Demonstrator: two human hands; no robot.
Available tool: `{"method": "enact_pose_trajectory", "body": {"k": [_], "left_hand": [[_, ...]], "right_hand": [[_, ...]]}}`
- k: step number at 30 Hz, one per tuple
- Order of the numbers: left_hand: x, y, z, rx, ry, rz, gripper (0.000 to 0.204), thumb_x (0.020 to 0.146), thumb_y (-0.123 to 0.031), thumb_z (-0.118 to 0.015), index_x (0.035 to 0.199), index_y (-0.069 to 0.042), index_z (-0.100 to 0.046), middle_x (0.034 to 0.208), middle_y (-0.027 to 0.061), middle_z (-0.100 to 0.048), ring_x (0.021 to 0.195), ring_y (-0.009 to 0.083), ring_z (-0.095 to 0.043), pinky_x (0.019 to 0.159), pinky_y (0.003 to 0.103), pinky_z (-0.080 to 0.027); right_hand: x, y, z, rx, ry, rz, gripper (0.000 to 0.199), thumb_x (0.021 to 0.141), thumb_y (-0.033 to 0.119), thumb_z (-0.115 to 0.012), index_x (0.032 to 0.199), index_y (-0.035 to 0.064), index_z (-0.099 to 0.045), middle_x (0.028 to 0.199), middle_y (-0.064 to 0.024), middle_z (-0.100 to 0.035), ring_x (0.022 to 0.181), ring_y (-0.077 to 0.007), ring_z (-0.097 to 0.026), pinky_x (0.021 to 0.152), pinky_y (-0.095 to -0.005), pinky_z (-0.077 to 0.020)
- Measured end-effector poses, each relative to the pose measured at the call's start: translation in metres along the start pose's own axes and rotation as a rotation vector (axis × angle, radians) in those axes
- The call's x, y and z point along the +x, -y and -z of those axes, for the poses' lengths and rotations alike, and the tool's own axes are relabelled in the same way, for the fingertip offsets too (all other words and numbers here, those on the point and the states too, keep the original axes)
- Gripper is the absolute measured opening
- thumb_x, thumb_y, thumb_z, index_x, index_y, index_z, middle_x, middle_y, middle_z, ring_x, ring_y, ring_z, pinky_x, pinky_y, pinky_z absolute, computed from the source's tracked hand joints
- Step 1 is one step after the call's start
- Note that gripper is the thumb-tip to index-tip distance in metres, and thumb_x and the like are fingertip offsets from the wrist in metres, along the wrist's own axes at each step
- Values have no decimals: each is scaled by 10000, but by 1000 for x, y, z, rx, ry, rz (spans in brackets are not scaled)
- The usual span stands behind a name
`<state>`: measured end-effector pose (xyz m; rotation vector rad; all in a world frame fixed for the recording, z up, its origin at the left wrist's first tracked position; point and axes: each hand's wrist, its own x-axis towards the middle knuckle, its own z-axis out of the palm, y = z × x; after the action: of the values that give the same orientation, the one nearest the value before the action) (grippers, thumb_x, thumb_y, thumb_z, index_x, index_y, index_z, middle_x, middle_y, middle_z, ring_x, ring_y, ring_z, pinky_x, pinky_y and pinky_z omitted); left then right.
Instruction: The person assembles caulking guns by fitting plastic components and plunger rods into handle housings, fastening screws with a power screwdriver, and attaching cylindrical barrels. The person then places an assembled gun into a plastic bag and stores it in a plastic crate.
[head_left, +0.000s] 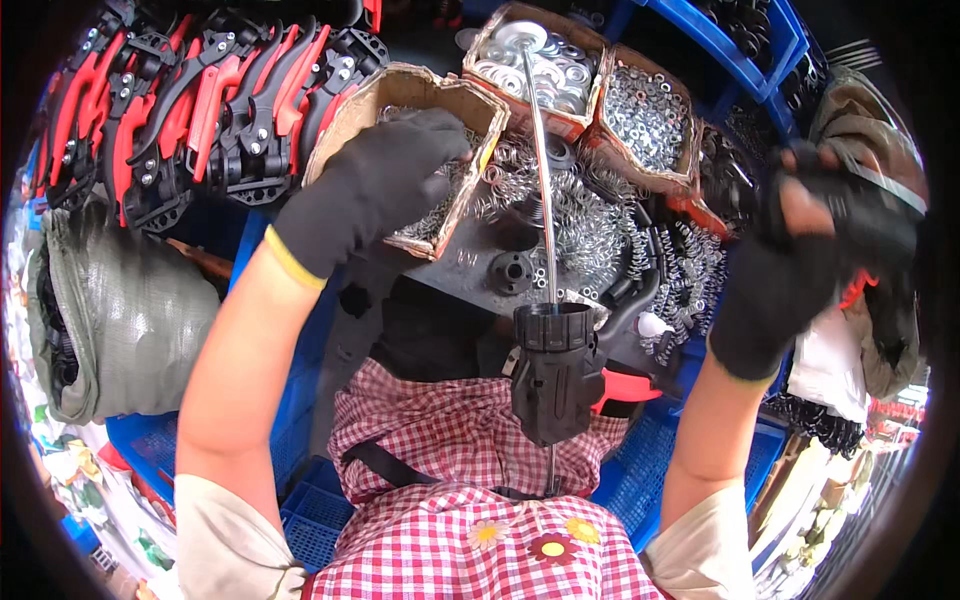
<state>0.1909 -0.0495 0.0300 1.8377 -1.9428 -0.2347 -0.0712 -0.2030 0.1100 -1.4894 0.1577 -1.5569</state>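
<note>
My left hand, in a black glove with a yellow cuff, reaches over a worn cardboard box of small metal parts. Its fingers are bent and closed together; what they hold, if anything, is hidden. Off to the right, my right hand, also gloved, is raised and blurred. Its fingers curl against a dark shape that I cannot make out. Between my arms a thin metal rod stands upright, running through a black plastic housing with a ribbed collar. A red lever sticks out beside the housing.
Red and black lever-handled assemblies are stacked at the far left. Boxes of washers and small nuts or rings stand at the back. Loose springs cover the work surface. Sacks and blue bins flank me.
</note>
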Motion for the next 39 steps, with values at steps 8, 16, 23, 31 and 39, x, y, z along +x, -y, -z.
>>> {"method": "enact_pose_trajectory", "body": {"k": [8,16,23,31,39], "left_hand": [[3,1,2,24,407,112,472,791,-156,-643,1245,-54,-564,1229,196,-572,1070,358,-587,915,406,-483],[-22,-2,-2,24,127,245,258,901,-274,-634,989,-35,-672,930,151,-660,894,316,-646,793,396,-501],[-38,-32,-9,144,-390,179,180,884,-187,-670,956,-27,-707,909,116,-656,848,248,-653,773,340,-504],[-94,-176,-58,-1836,-267,815,198,921,-130,-652,1102,-50,-655,973,57,-662,902,133,-630,787,276,-523],[-106,-195,-78,-2673,-364,771,362,987,-297,-583,1240,-45,-526,1038,102,-657,862,151,-681,704,259,-592]], "right_hand": [[-50,109,36,-105,223,-339,630,643,94,-823,1203,94,-534,944,-121,-576,776,-234,-551,668,-368,-454],[-99,111,-13,-239,147,-39,808,526,103,-735,1297,83,-493,1091,-126,-448,808,-205,-470,708,-324,-346],[-113,111,-31,-64,-28,-101,808,535,62,-723,1305,69,-480,1165,-146,-420,910,-223,-462,753,-337,-380],[-118,120,-34,187,64,-204,699,637,50,-745,1274,10,-459,1071,-102,-402,911,-187,-473,691,-277,-433],[-130,123,-36,264,50,-279,660,671,82,-796,1251,33,-485,1062,-88,-416,879,-171,-484,591,-269,-502]]}}
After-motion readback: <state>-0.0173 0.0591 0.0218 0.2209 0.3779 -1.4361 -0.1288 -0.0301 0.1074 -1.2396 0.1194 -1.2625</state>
